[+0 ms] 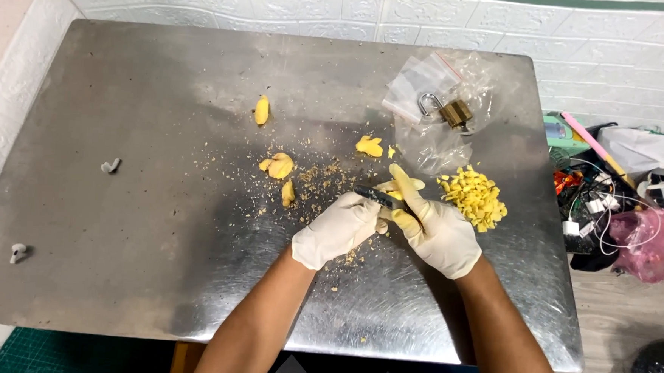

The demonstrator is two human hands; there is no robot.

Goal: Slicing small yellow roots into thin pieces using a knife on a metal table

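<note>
Gloved left hand (343, 229) grips a knife (373, 197); right hand (437, 228) grips ginger (400, 188), beside the chopped pile (474, 197) on the worktop (156, 223).

Counts on my steel table (115, 273): four loose peeled ginger pieces (277, 165), plus one small yellow scrap (391, 152). One heap of chopped bits (474, 197). One brass padlock (449, 112) on one clear plastic bag (432, 146). Two small white scraps (110, 166).

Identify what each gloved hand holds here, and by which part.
The left hand grips a dark knife by its handle end. The right hand pinches a yellow ginger piece between thumb and fingers.
</note>
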